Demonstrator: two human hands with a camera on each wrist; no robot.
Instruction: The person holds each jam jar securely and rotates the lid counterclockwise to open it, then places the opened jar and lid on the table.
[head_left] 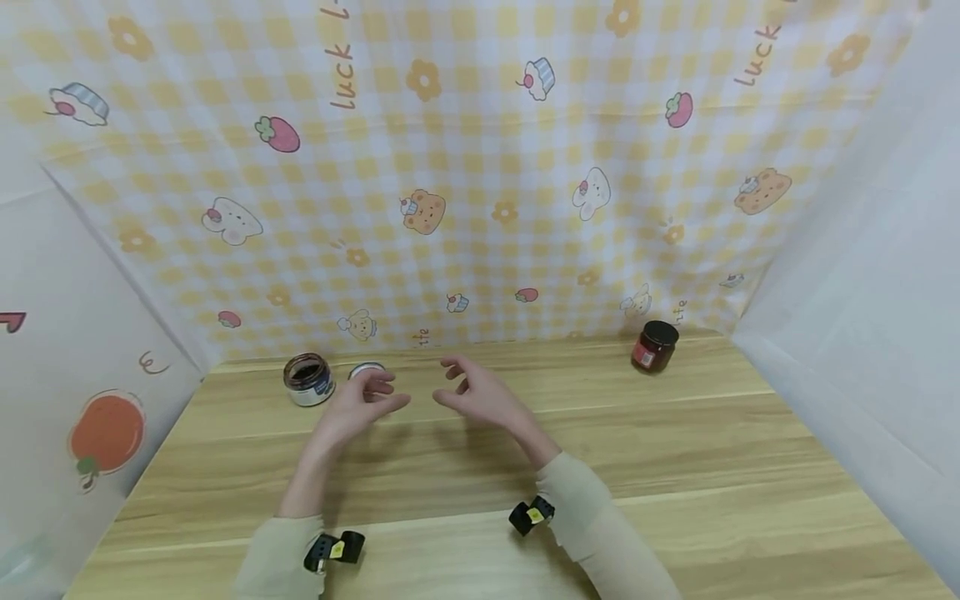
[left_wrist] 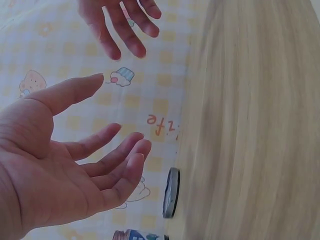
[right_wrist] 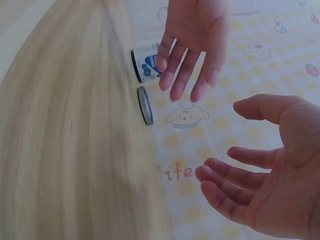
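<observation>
Both hands hover over the table with nothing in them, palms turned towards each other and fingers loosely bent. My left hand is just in front of a round lid, partly hiding it in the head view. That lid lies flat on the wood in the left wrist view, clear of the fingers. Left of it stands an uncapped glass jar with dark contents and a white-and-blue label. A short gap separates my right hand from the left one; no object is close to it.
A dark red jar with a black lid stands at the table's back right. Behind the wooden table hangs a yellow checked cloth. White side panels border the table on both sides.
</observation>
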